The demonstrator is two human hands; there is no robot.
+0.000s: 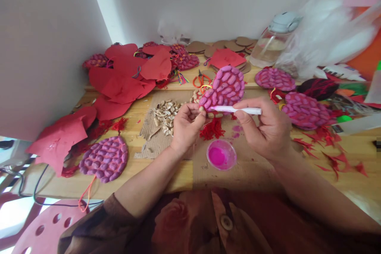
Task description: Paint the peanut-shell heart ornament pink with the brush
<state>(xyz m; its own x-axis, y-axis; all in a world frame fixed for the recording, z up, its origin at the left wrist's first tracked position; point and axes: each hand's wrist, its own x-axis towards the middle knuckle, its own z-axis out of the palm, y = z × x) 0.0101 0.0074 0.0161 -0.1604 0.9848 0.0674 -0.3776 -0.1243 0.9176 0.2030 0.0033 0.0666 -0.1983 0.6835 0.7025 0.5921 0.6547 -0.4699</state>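
Pale walls rise behind a wooden table (178, 180), and above its middle I see a purple peanut-covered piece (229, 83), its lower edge pinched in the person's left hand (189, 125), while the right hand (264, 127) pinches a white pen (251, 110), pink tip at the peanuts. Just below sits a cup (232, 156) of pink liquid; shells (165, 116) lie near the left hand, and red sheets (108, 81) heap farther left.

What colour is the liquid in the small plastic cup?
Bright magenta pink; the liquid shows best in the head view.
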